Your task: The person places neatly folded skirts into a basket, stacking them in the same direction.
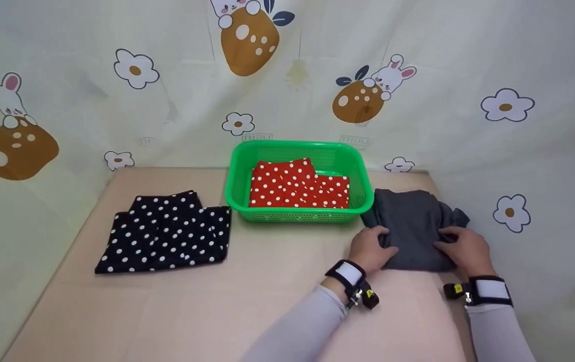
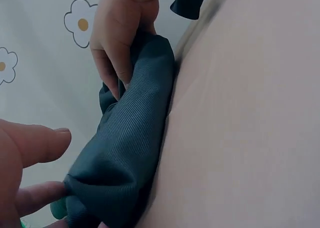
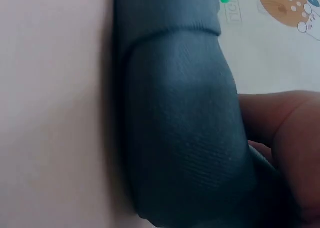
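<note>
A folded dark grey garment lies at the right side of the table, partly bunched along its right edge. At its left edge is my left hand; in the left wrist view the thumb stands straight and apart from the fabric while other fingers touch the garment's end. My right hand grips the opposite edge, its fingers tucked against the folds. In the right wrist view the thick rolled side of the grey garment hides some of those fingers.
A green plastic basket at the back of the table holds a folded red polka-dot garment. On the left lies a folded black polka-dot garment. Behind the table hangs a printed curtain. The grey garment's back left corner meets the basket in the head view.
</note>
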Action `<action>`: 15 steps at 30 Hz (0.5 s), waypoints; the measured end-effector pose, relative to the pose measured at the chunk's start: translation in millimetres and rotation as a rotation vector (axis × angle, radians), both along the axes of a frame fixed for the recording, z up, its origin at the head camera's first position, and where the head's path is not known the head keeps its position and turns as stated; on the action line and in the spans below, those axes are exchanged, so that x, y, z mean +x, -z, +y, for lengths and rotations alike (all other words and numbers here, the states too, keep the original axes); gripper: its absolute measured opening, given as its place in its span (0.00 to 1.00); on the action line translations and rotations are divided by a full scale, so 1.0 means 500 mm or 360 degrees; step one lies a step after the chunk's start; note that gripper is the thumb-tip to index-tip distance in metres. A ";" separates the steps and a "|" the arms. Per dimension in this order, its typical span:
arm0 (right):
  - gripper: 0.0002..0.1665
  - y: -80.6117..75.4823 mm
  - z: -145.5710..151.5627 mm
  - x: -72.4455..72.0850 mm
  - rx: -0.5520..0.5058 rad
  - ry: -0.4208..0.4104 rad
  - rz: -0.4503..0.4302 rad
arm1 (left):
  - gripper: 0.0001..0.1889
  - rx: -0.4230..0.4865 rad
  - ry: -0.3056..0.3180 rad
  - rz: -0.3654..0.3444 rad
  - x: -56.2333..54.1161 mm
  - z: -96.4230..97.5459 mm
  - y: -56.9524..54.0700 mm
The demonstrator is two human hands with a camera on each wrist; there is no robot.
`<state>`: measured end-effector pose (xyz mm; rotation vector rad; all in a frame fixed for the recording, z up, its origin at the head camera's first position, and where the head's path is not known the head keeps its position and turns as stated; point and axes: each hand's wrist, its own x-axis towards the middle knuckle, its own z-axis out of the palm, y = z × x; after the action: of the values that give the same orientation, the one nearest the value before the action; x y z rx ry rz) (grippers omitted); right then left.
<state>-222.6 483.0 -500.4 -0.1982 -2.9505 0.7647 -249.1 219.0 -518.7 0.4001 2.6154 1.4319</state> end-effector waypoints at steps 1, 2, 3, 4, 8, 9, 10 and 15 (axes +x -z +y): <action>0.29 0.000 -0.003 -0.001 0.0010 -0.0015 -0.0012 | 0.24 -0.0039 0.0018 0.0019 -0.001 -0.004 -0.001; 0.28 0.000 -0.006 -0.001 0.0021 -0.0030 -0.0028 | 0.23 -0.0079 0.0038 0.0043 -0.003 -0.008 -0.002; 0.28 -0.001 -0.008 0.000 0.0029 -0.0045 -0.0046 | 0.22 -0.0116 0.0056 0.0067 -0.004 -0.012 -0.003; 0.27 -0.002 -0.009 0.002 0.0040 -0.0060 -0.0061 | 0.21 -0.0154 0.0072 0.0096 -0.007 -0.016 -0.003; 0.26 -0.007 -0.017 0.019 0.0031 -0.0110 -0.0116 | 0.15 -0.0314 0.0121 0.0191 -0.013 -0.028 -0.007; 0.25 -0.008 -0.021 0.025 0.0029 -0.0113 -0.0120 | 0.14 -0.0347 0.0143 0.0218 -0.015 -0.030 -0.008; 0.24 -0.010 -0.025 0.030 0.0032 -0.0116 -0.0117 | 0.13 -0.0374 0.0171 0.0239 -0.017 -0.030 -0.009; 0.17 -0.015 -0.053 0.050 0.0107 -0.0169 -0.0078 | 0.14 -0.0452 0.0285 0.0313 -0.020 -0.036 -0.012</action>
<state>-197.3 456.3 -493.0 -0.0565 -3.0486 0.6811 -259.3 201.3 -512.7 0.7479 2.7941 0.9937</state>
